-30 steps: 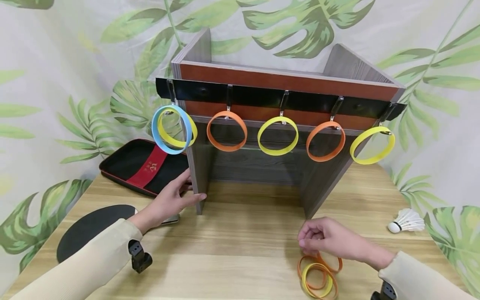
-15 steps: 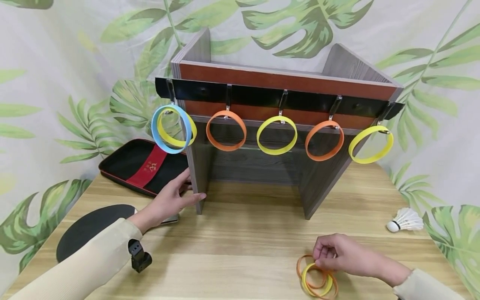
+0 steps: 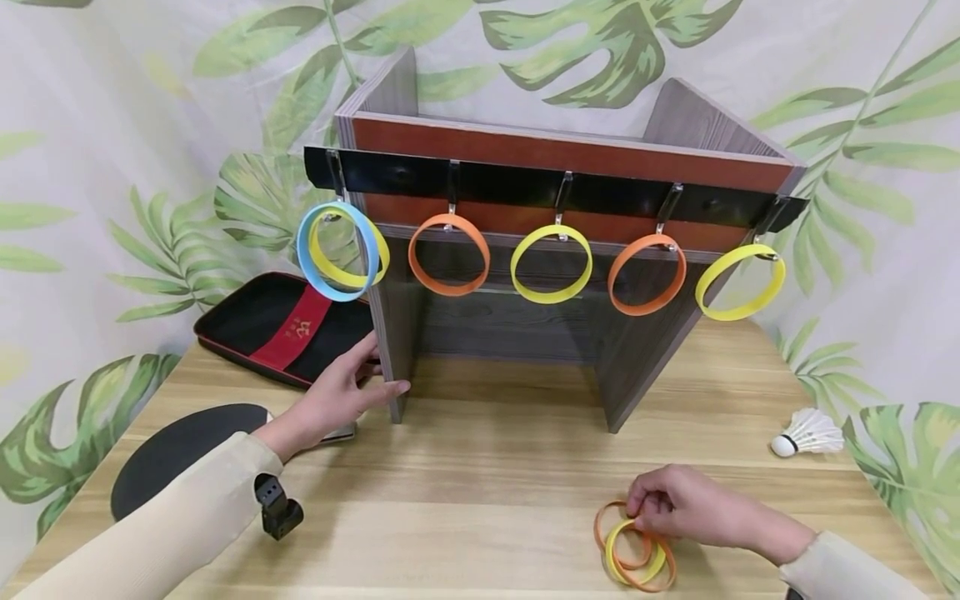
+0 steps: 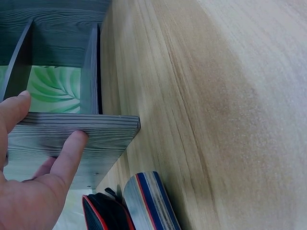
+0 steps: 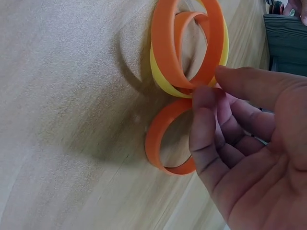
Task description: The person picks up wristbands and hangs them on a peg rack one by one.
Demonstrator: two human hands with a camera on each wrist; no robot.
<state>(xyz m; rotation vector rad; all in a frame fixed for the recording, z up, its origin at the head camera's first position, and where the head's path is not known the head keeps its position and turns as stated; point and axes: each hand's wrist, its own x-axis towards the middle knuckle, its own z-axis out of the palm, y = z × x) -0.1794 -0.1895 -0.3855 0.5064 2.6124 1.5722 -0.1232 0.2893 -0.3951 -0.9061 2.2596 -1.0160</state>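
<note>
My left hand point(image 3: 345, 392) grips the left side panel point(image 4: 112, 125) of a grey wooden rack point(image 3: 397, 358), thumb on the inner face and fingers outside. Over on the right, my right hand point(image 3: 697, 508) pinches an orange wristband point(image 5: 164, 43) between thumb and fingertips. That band overlaps a yellow wristband point(image 5: 158, 79) and another orange one in a small pile on the table; one more orange wristband point(image 5: 153, 139) lies beside them, partly behind the fingers. Across the rack's front, a black hook strip point(image 3: 495, 179) carries blue point(image 3: 303, 250), yellow and orange wristbands.
A black case with a red strap point(image 3: 296, 325) lies left of the rack. Nearer, a black table tennis paddle point(image 3: 187, 458) sits partly under my left forearm. A shuttlecock point(image 3: 813, 433) rests at the table's right. Leaf-print cloth hangs behind.
My right hand has moved right and nearer to me, onto the loose wristbands, and now pinches an orange one. The left hand keeps its grip on the rack.
</note>
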